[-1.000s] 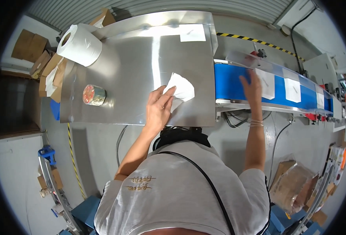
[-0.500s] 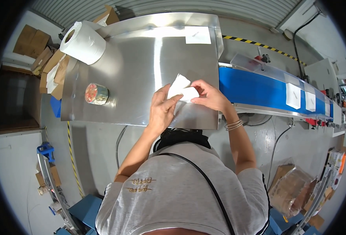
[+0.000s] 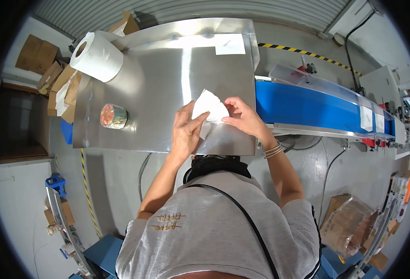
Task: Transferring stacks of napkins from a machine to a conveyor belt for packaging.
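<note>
A fanned stack of white paper sheets [image 3: 208,103] is held over the near right part of a steel table [image 3: 151,102]. My left hand [image 3: 186,130] grips the stack from the left, its thumb lying across the sheets and the fingers partly hidden behind them. At the right edge of the fan, my right hand [image 3: 243,118] pinches the sheets between thumb and curled fingers. Farther left on the table stands a roll of shiny tape or film [image 3: 114,116] with a reddish end. A single white sheet [image 3: 230,44] lies at the table's far right corner.
A large white roll [image 3: 103,58] rests at the far left of the table, beside open cardboard boxes [image 3: 68,90]. To the right runs a blue conveyor belt [image 3: 307,104] with a clear guard [image 3: 298,79]; white flat packets [image 3: 366,118] ride near its far end.
The white sheets, earlier in two angled parts, now spread as one fan. The white packets on the belt have shifted right, away from me. Both hands stay at the sheets.
</note>
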Tool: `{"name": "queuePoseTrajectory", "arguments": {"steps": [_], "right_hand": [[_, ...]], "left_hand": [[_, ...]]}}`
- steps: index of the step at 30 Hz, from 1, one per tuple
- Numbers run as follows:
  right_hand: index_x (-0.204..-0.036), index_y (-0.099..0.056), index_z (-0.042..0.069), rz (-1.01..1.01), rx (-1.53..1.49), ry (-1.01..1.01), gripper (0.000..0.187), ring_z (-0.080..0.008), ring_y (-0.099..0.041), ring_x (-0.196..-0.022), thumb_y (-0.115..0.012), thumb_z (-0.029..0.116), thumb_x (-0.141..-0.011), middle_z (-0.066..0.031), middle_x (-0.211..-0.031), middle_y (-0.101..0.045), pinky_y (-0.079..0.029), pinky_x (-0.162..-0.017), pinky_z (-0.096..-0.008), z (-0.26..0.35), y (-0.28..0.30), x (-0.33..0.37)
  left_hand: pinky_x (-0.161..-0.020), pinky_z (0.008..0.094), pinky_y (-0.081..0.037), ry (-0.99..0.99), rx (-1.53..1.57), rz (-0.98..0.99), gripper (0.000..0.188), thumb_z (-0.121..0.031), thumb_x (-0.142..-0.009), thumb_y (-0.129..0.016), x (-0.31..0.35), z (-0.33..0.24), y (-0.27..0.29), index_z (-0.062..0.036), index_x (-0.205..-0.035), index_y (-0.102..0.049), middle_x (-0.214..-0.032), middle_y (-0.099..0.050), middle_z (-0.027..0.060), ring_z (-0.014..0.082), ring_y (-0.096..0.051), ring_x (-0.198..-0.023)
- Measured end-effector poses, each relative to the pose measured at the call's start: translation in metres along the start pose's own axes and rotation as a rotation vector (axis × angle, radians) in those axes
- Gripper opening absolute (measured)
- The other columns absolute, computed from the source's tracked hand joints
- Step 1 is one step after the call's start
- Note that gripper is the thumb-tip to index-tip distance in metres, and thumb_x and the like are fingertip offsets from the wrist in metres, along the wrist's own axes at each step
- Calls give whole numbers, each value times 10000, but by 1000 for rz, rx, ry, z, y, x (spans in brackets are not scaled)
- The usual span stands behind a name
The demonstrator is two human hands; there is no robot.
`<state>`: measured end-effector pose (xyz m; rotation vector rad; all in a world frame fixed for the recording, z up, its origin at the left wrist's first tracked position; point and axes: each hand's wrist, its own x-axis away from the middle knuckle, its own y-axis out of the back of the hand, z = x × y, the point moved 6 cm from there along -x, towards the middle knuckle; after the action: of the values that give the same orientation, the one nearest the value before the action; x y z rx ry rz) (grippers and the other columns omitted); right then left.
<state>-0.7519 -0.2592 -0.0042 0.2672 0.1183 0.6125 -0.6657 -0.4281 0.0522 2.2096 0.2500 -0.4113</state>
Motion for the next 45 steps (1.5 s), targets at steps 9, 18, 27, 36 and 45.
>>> {"name": "queuePoseTrajectory", "arguments": {"steps": [9, 18, 27, 36, 45], "right_hand": [[-1161, -559, 23, 66, 157, 176, 426, -162, -574, -942, -741, 118, -788, -39, -1116, -579, -466, -881, -287, -1, 4, -6], [-928, -581, 32, -577, 92, -295, 265, -96, -434, -690, -661, 282, -899, 1, -752, -503, -410, -606, -276, -111, 157, 70], [-1271, -504, 72, -1050, 1301, -322, 671, -375, -549, -1031, -779, 338, -720, -176, -1144, -601, -452, -863, -462, -95, 298, 140], [-1259, -484, 53, 93, 201, 79, 628, -255, -497, -1154, -781, 280, -754, -153, -1206, -533, -386, -987, -364, -20, 106, 56], [-1109, -617, 20, -646, -31, -310, 353, -129, -610, -815, -641, 302, -899, -79, -924, -668, -494, -716, -284, -130, 244, 103]], "left_hand": [[-890, 403, -475, -53, -2, -25, 367, -59, -765, -717, -5, -4, -2, -137, -1123, -691, -1243, -560, 186, 341, -532, -1118], [-809, 440, -472, 204, -215, 6, 314, -105, -778, -713, -20, 15, 5, 12, -1060, -642, -944, -637, 198, 373, -593, -918], [-705, 414, -512, 122, -44, 192, 228, -62, -784, -688, -36, -18, -25, -43, -1010, -663, -924, -676, 179, 372, -647, -815], [-657, 372, -495, -69, 196, 475, 239, -94, -819, -687, -56, -78, -101, -48, -1050, -647, -823, -660, 132, 273, -637, -709], [-723, 285, -517, 198, 382, 444, 351, -92, -843, -686, -63, -62, -131, -46, -1179, -595, -867, -683, 95, 142, -626, -749]]}}
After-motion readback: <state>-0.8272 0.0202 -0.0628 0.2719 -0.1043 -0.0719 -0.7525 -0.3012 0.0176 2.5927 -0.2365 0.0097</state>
